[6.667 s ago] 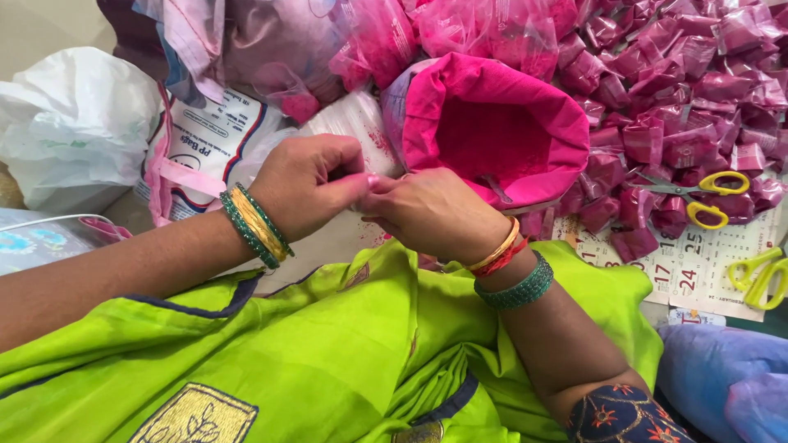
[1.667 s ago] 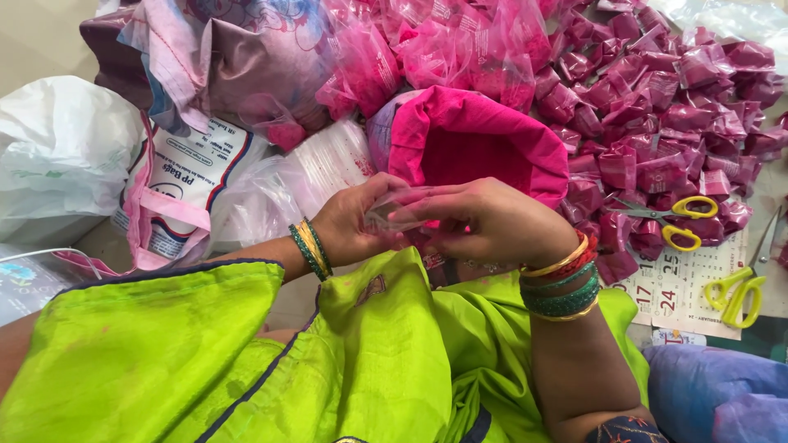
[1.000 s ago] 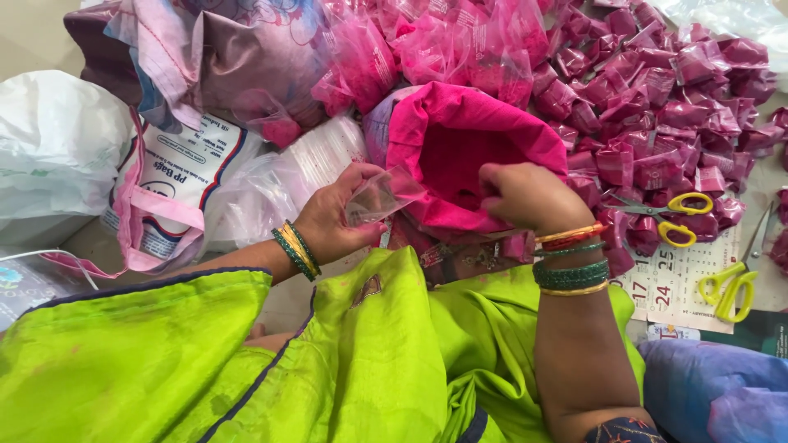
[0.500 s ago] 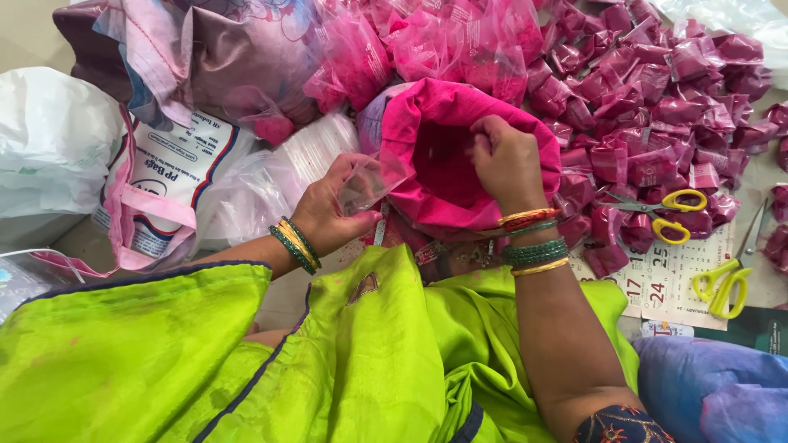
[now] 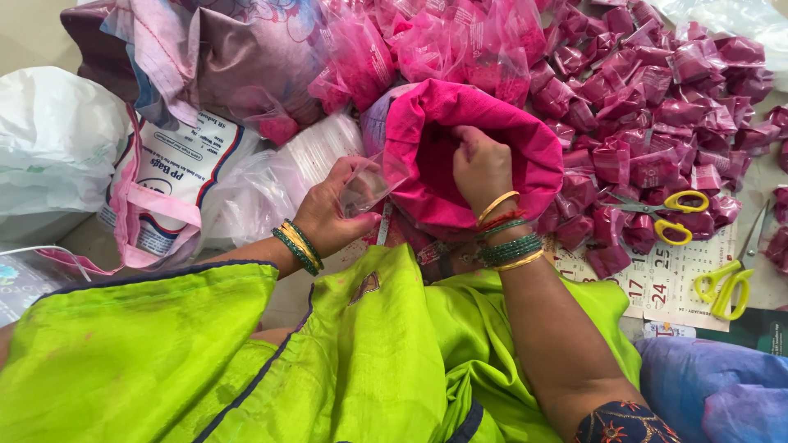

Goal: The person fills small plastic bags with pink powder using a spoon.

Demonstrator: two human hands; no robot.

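Right hand (image 5: 483, 168) is now reaching down into the mouth of the pink cloth bag (image 5: 525, 135), where about a second ago it was hovering at the rim; its fingers are curled inside the opening, and whether they are closing on anything in there cannot be told, since the bag is hiding the tips. Left hand (image 5: 332, 215) is staying where it was, just left of the bag, pinching a small clear plastic pouch (image 5: 367, 185) between thumb and fingers, its far edge close to the bag's rim. Pouch is looking empty. Change suggests a dip into the bag while the pouch is being held ready beside it.

Surroundings: a heap of small pink-filled packets (image 5: 657, 98) is lying beyond and right of the bag; yellow-handled scissors (image 5: 675, 215) are resting on a calendar sheet (image 5: 673, 283), with a second pair (image 5: 726, 283) at its right edge. A stack of clear empty pouches (image 5: 271, 184) is sitting left of the held one, near a printed white and pink bag (image 5: 168, 197)
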